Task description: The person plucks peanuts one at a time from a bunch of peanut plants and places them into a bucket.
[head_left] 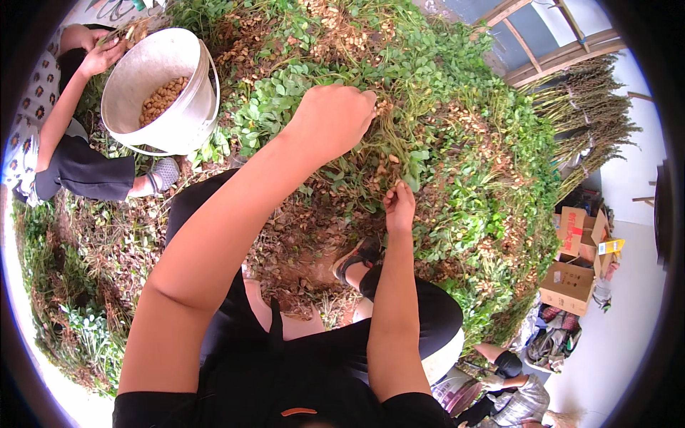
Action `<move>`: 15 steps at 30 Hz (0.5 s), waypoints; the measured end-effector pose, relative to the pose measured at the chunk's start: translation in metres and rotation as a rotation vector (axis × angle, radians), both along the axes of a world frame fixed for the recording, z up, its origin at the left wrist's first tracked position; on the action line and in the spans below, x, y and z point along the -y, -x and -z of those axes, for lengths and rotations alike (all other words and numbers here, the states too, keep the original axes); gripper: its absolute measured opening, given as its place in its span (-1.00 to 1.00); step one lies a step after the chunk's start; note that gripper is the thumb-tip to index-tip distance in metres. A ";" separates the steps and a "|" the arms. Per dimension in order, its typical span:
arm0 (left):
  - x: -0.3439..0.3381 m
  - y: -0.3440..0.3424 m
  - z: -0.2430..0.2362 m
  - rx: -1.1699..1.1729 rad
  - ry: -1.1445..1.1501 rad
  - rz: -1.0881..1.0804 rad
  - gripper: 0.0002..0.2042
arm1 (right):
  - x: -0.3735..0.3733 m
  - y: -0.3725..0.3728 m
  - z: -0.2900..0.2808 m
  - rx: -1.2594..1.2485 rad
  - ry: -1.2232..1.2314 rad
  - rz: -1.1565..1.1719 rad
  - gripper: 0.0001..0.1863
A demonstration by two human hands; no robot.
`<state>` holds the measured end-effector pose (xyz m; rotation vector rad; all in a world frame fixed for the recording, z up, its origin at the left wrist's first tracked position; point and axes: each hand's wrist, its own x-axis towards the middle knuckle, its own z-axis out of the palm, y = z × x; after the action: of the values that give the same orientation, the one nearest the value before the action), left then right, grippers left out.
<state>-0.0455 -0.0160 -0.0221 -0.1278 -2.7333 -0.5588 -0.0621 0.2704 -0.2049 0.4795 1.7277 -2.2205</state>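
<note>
One peanut plant (387,153) is right of the white bucket (182,133)—my left hand (330,123) curled closed at its far end, right hand (400,207) pinched narrow nearer me—but I cannot tell what either grips.

Upper cardboard box (571,230), R side of view, has big red print on its flap. Lower cardboard box (569,287) has small dark marks on its side, too tiny to read. Yellow packet (612,246) nr the boxes shows a pale patch, details illegible. Purple tub (457,391), btm R, carries pale marks; can't tell if lettering.
</note>
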 end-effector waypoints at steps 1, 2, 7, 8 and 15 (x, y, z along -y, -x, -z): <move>-0.001 0.000 0.000 0.024 -0.035 0.000 -0.81 | -0.002 -0.002 -0.018 -0.010 0.090 -0.004 -0.84; -0.002 -0.001 0.000 0.034 -0.067 -0.004 -0.81 | -0.004 -0.004 -0.039 -0.037 0.124 -0.053 -0.85; -0.021 -0.007 -0.003 0.399 -0.270 0.026 -0.70 | -0.012 -0.026 -0.142 -0.181 0.137 -0.163 -0.70; -0.025 -0.007 -0.004 0.519 -0.340 0.069 -0.59 | -0.011 -0.032 -0.159 -0.186 0.104 -0.176 -0.70; -0.042 -0.030 -0.012 0.681 -0.566 0.361 -0.36 | 0.000 -0.058 -0.250 -0.505 0.338 -0.301 -0.71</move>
<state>-0.0153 0.0263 -0.0099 -0.3409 -3.0409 -1.7226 -0.0040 0.2702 0.0447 -0.4253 1.4465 -2.4598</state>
